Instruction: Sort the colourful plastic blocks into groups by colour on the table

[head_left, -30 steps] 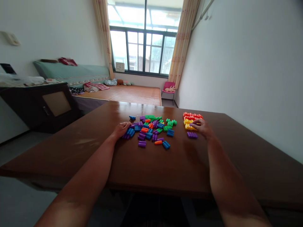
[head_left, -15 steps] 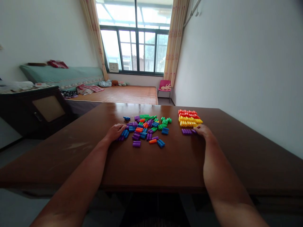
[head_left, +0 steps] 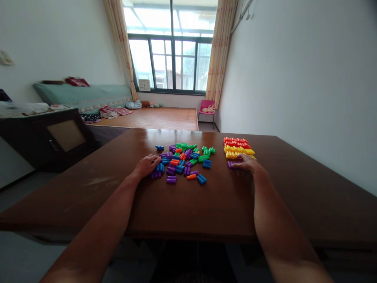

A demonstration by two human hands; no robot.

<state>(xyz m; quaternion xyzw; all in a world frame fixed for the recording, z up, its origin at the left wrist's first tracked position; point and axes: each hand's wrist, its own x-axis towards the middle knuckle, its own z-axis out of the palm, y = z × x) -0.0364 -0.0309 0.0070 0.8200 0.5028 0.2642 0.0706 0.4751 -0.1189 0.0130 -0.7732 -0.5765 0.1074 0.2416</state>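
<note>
My left hand [head_left: 146,166] rests at the left edge of a loose pile of small plastic bullet-shaped pieces, its fingers curled together beside blue pieces [head_left: 160,167] and purple ones. What lies under those fingertips is hidden. My right hand [head_left: 246,162] is closed with thumb and fingers around a short row of purple plastic pieces [head_left: 230,165], mostly covering it. Just beyond the purple row lie rows of yellow pieces [head_left: 239,150], and behind these are red rows [head_left: 235,140].
Green pieces [head_left: 209,150] lie at the pile's right side. An orange piece [head_left: 191,177], a blue pair [head_left: 202,179] and a purple pair [head_left: 171,179] lie at its near edge. The brown table [head_left: 188,208] extends toward me. Beyond stand a bed [head_left: 165,117] and a pink chair [head_left: 207,105].
My right hand has shifted left over the purple row, covering more of it. My left hand stays by the pile, its fingers slightly more extended. The camera view has turned slightly left.
</note>
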